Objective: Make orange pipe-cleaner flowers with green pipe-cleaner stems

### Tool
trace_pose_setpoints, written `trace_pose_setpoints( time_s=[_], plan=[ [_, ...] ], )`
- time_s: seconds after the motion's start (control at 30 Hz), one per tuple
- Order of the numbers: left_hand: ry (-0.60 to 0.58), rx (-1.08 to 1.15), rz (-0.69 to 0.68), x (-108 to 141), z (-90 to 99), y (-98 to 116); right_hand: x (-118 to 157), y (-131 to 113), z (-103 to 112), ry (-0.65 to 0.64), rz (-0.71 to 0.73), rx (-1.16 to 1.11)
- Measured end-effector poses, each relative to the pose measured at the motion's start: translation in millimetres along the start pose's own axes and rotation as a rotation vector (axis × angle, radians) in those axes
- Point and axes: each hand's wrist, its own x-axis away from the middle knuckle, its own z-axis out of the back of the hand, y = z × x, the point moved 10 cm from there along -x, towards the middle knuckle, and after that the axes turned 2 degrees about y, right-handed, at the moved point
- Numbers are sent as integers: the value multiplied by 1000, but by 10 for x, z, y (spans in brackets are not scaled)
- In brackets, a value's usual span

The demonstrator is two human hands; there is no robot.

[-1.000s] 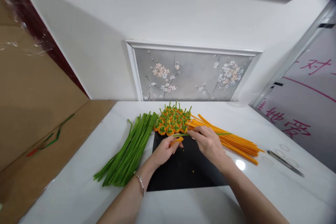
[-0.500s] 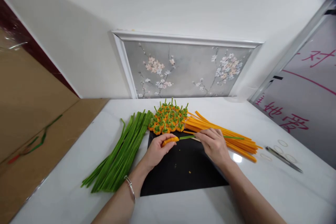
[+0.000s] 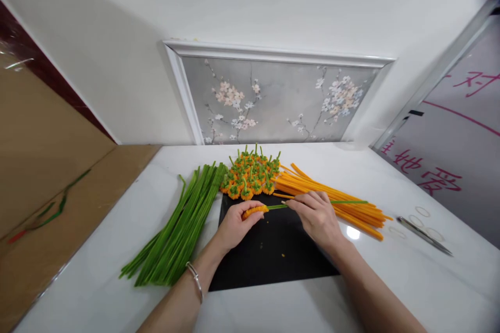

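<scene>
Between its thumb and fingers, my left hand (image 3: 237,225) pinches a small ribbed orange pumpkin shape (image 3: 254,212) made of fuzzy pipe cleaner. A green pipe cleaner (image 3: 277,207) runs from the pumpkin's right end to my right hand (image 3: 317,217), whose fingers are closed on it; its free end sticks out beyond the knuckles. Both hands are above a black mat (image 3: 269,265). Just behind them stands a cluster of finished-looking orange pumpkins (image 3: 250,174) with green tops and upright stems.
A bundle of green pipe cleaners (image 3: 179,231) lies to the left, orange pipe cleaners (image 3: 324,192) to the right. Farther right are tweezers (image 3: 425,237) and several clear rings (image 3: 422,212). Cardboard (image 3: 133,161) borders the white table (image 3: 97,302) at left; a wall rises behind.
My right hand has shifted slightly left along the green pipe cleaner, so the stretch between the hands is shorter. My left hand keeps its pinch on the pumpkin.
</scene>
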Motion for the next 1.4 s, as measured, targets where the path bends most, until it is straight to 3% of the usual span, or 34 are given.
trace_pose_setpoints(
  time_s=[0.17, 0.4, 0.6, 0.87, 1.17, 1.4],
  plan=[
    [-8, -41, -15, 5, -18, 29, 0, -40, -31, -9, 13, -19],
    [-54, -62, -57, 27, -98, 46, 46, -79, -237, -70, -25, -75],
    [49, 43, -49, 1, 12, -51, 82, 70, -199, -44, -84, -82],
    [107, -89, -72, 6, 80, -33, 91, 35, -213, -28, -68, -101],
    [32, -159, -95, 20, -33, 44, 85, -49, -288, -56, -18, -110],
    [11, -202, -117, 38, -62, 69, 104, -49, -365, -122, -8, -255]
  ],
)
